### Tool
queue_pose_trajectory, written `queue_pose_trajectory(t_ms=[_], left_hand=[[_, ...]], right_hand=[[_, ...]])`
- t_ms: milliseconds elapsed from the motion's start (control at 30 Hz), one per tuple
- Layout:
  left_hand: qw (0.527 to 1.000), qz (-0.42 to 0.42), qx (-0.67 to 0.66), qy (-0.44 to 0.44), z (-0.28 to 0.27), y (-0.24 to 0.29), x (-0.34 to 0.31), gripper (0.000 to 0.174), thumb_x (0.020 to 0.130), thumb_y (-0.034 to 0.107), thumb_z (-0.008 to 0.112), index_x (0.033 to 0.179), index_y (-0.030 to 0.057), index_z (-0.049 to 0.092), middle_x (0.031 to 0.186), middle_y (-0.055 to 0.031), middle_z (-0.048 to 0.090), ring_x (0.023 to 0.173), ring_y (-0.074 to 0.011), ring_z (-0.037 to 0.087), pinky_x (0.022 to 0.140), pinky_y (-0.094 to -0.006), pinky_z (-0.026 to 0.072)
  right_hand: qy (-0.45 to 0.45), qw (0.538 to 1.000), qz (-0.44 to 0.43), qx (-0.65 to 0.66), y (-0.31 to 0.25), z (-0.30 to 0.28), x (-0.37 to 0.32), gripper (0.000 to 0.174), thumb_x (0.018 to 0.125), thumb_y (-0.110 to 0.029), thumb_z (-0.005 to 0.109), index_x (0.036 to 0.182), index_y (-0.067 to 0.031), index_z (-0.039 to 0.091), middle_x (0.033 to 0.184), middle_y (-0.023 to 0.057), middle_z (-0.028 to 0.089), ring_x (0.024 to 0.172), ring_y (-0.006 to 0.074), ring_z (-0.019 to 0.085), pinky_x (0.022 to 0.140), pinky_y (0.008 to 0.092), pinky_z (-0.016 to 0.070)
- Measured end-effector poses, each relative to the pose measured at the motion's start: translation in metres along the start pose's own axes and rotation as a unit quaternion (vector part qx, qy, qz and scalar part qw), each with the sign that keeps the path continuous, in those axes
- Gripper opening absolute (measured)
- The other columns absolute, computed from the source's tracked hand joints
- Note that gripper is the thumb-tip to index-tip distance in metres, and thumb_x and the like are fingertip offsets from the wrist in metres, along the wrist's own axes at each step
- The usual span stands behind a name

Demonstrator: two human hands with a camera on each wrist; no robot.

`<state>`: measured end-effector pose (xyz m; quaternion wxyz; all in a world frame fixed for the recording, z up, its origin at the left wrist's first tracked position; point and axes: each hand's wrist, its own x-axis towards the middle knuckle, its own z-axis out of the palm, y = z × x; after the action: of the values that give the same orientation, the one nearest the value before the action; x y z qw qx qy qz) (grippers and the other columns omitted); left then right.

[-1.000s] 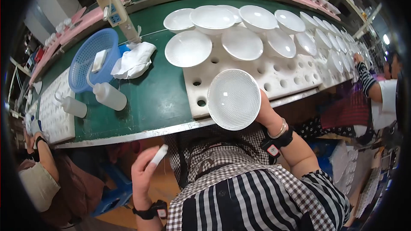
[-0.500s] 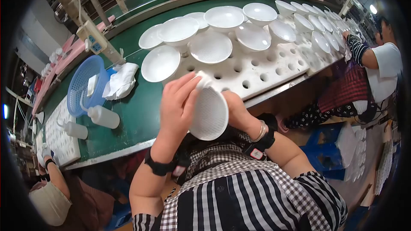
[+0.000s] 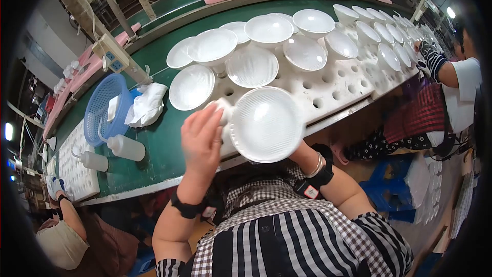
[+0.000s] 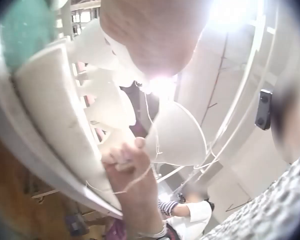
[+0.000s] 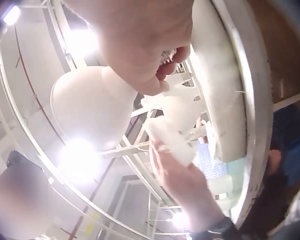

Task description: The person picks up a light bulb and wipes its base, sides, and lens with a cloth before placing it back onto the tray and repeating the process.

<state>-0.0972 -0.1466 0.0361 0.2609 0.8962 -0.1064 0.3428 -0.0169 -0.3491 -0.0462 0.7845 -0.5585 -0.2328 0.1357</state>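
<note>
My right hand [image 3: 303, 157] is behind a white, cone-shaped reflector lamp [image 3: 266, 124], its fingers curled round the narrow neck. The round, finely ribbed face of the lamp points up toward the head camera. In the right wrist view, a bit of shiny metal shows between the curled fingers. My left hand [image 3: 201, 136] stands at the lamp's left rim, pinching a folded white cloth [image 5: 171, 142] between thumb and fingers. In the head view the cloth [image 3: 224, 110] overlaps the rim's left side.
Several similar lamps [image 3: 252, 66] stand face up in a white foam block [image 3: 328, 84] with holes. Left on the green table are a blue basket [image 3: 92, 113], a crumpled white rag [image 3: 147, 103] and two squeeze bottles [image 3: 126, 147]. Another person [image 3: 453, 82] works at right.
My left hand came up from below the table edge with the cloth to the lamp, crossed its face, then shifted back to the left rim. The lamp's face has turned up toward the head camera.
</note>
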Motion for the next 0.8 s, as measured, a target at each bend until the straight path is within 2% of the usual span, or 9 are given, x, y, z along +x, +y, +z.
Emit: queue_pose_trajectory(t_ms=[33,67,167,233,333,400,467,667,800], left_hand=[[1.000,-0.025,-0.001,-0.008,-0.001,-0.016,-0.013,0.032,0.090,0.009,0.061,0.122,0.0027,0.064,0.127,-0.0157,0.061,0.111,-0.0336,0.056,0.097,-0.0424,0.0427],[1.000,-0.016,-0.004,-0.013,-0.002,-0.022,-0.023,0.032,0.090,0.009,0.061,0.122,0.0027,0.064,0.127,-0.0157,0.061,0.111,-0.0336,0.056,0.097,-0.0424,0.0427],[0.979,-0.148,-0.137,0.024,0.000,-0.020,-0.042,0.040,0.092,0.012,0.063,0.130,-0.0003,0.056,0.130,-0.0148,0.058,0.116,-0.0289,0.056,0.102,-0.0391,0.0414],[0.869,-0.317,-0.377,0.049,-0.005,-0.012,-0.039,0.050,0.093,0.013,0.064,0.138,-0.0019,0.048,0.132,-0.0135,0.056,0.120,-0.0231,0.054,0.104,-0.0359,0.0403],[0.845,-0.312,-0.431,0.046,0.000,-0.008,-0.033,0.055,0.092,0.009,0.064,0.142,-0.0011,0.043,0.133,-0.0125,0.055,0.121,-0.0206,0.053,0.104,-0.0351,0.0405],[0.824,-0.332,-0.457,0.046,0.000,-0.005,-0.028,0.055,0.091,0.006,0.064,0.142,0.0002,0.043,0.133,-0.0127,0.055,0.123,-0.0211,0.053,0.105,-0.0355,0.0400],[0.787,-0.340,-0.512,0.044,-0.003,0.002,-0.019,0.058,0.086,0.001,0.063,0.141,0.0007,0.044,0.135,-0.0129,0.053,0.124,-0.0214,0.052,0.106,-0.0353,0.0387],[0.923,-0.188,-0.333,-0.032,0.000,0.024,-0.004,0.072,0.077,-0.002,0.067,0.143,0.0027,0.040,0.135,-0.0121,0.051,0.121,-0.0225,0.053,0.105,-0.0354,0.0406],[0.857,-0.281,-0.429,-0.053,-0.003,0.025,0.005,0.076,0.076,-0.001,0.068,0.146,0.0052,0.038,0.132,-0.0124,0.052,0.121,-0.0220,0.052,0.104,-0.0373,0.0417]], right_hand=[[0.008,0.966,0.101,0.240,0.001,-0.006,-0.001,0.058,0.084,-0.005,0.073,0.136,-0.0007,0.047,0.130,0.0126,0.058,0.116,0.0194,0.060,0.093,0.0331,0.0528],[0.015,0.966,0.093,0.242,-0.004,-0.007,0.000,0.058,0.084,-0.005,0.073,0.136,-0.0007,0.047,0.130,0.0126,0.058,0.116,0.0194,0.060,0.093,0.0331,0.0528],[0.053,0.989,-0.058,-0.126,-0.026,-0.007,-0.006,0.056,0.085,-0.007,0.074,0.136,-0.0021,0.049,0.129,0.0087,0.059,0.115,0.0189,0.059,0.098,0.0340,0.0480],[0.025,0.995,0.005,-0.099,-0.039,-0.009,-0.005,0.054,0.084,-0.008,0.076,0.133,-0.0023,0.052,0.126,0.0078,0.061,0.114,0.0186,0.059,0.099,0.0340,0.0467],[-0.024,0.995,0.075,-0.058,-0.048,-0.010,0.005,0.048,0.081,-0.011,0.079,0.124,-0.0019,0.060,0.119,0.0076,0.066,0.112,0.0179,0.060,0.098,0.0338,0.0471],[-0.034,0.982,-0.011,-0.184,-0.051,-0.010,0.012,0.048,0.080,-0.010,0.078,0.124,-0.0013,0.059,0.119,0.0097,0.066,0.109,0.0186,0.062,0.094,0.0337,0.0492],[-0.027,0.992,-0.006,-0.120,-0.052,-0.005,0.013,0.047,0.078,-0.010,0.078,0.121,-0.0027,0.061,0.115,0.0121,0.068,0.105,0.0229,0.066,0.089,0.0348,0.0515],[-0.056,0.896,-0.016,-0.440,-0.041,0.009,0.014,0.029,0.072,-0.013,0.074,0.097,-0.0051,0.063,0.087,0.0178,0.068,0.085,0.0392,0.065,0.074,0.0443,0.0517],[-0.081,0.871,0.005,-0.485,-0.045,0.015,0.016,0.031,0.071,-0.013,0.075,0.097,-0.0048,0.063,0.086,0.0190,0.068,0.082,0.0393,0.065,0.071,0.0423,0.0519]])
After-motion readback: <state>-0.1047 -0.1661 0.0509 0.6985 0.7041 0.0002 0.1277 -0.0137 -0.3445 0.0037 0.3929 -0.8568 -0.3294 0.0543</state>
